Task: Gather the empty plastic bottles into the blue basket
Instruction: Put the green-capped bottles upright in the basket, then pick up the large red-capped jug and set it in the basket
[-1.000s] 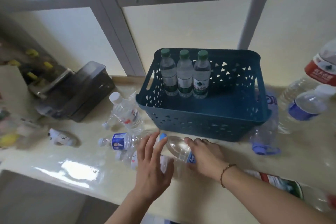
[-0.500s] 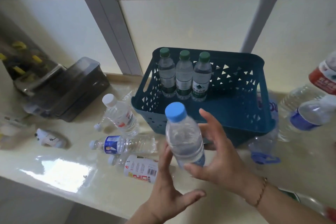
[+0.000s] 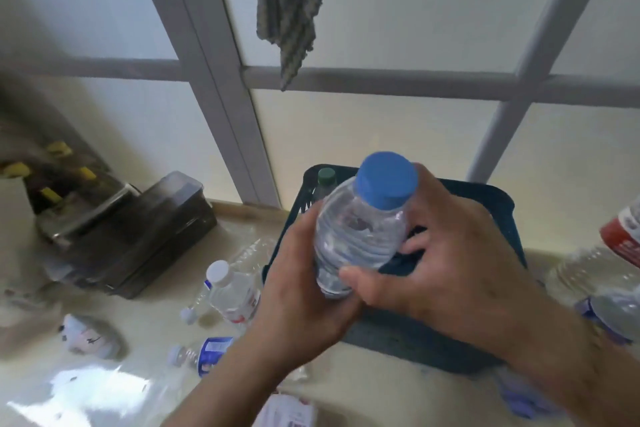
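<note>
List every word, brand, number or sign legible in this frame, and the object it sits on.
Nothing can be read in this frame.
Blue-capped bottle, held by both hands: no label shows.
Red label on the large bottle at the right edge: white marks, blurred.
White-capped bottle: red and blue print, too blurred.
Blue label on the lying bottle: too small.
White label at the bottom edge: blurred.
</note>
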{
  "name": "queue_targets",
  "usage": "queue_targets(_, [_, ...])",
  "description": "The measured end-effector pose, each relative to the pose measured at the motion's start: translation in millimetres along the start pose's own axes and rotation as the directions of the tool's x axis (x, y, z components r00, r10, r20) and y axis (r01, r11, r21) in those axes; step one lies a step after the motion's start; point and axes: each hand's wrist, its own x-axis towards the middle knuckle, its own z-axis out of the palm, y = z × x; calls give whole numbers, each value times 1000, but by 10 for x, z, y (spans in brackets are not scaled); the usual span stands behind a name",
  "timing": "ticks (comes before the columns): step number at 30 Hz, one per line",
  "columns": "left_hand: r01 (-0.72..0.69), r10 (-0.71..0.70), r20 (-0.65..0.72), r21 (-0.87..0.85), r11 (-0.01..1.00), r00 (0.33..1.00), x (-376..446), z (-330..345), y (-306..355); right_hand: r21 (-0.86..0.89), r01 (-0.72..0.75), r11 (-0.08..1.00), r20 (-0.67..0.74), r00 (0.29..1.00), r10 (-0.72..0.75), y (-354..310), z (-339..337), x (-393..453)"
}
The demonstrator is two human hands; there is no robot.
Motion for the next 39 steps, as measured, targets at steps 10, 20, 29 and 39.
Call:
queue_targets(10, [15, -214, 390, 453, 891, 896, 945, -434, -511, -99, -449, 888, 249, 853, 459, 1145, 1377, 626])
queue_targets(20, [30, -316, 379, 599, 800, 870, 1259, -228, -935, -139, -531, 836, 166, 820, 548, 1308, 1695, 767])
queue_targets(29, [2, -275, 318, 651, 759, 907, 1182, -42, -850, -84, -533, 842, 133, 831, 540, 1131, 836, 420])
queue_targets(39, [-218, 104, 587, 127, 968, 803, 1117, 1722, 238, 18, -653, 757, -458, 668, 586, 1111, -1398, -782])
